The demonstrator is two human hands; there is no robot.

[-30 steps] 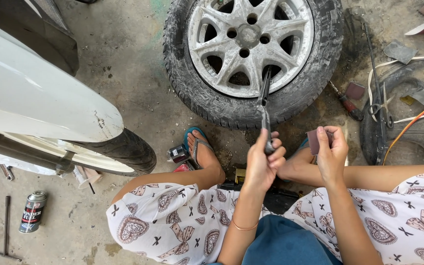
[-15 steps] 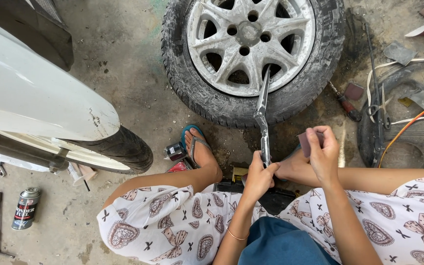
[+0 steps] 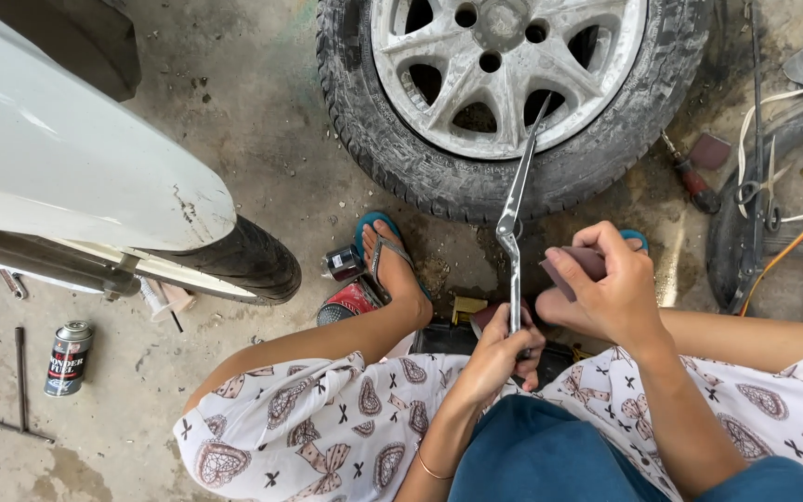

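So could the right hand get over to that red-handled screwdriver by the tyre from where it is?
Probably yes. The right hand holds a small dark pad, so it isn't free, but bare floor lies between it and the screwdriver; nothing blocks the way.

Bare floor lies open left of the tyre; ahead, tyre, lever and foot block passage, and cables crowd the right.

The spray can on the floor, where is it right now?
In the head view the spray can stands on the concrete at the far left, below the white vehicle body, just right of a T-shaped tool and well clear of both hands.
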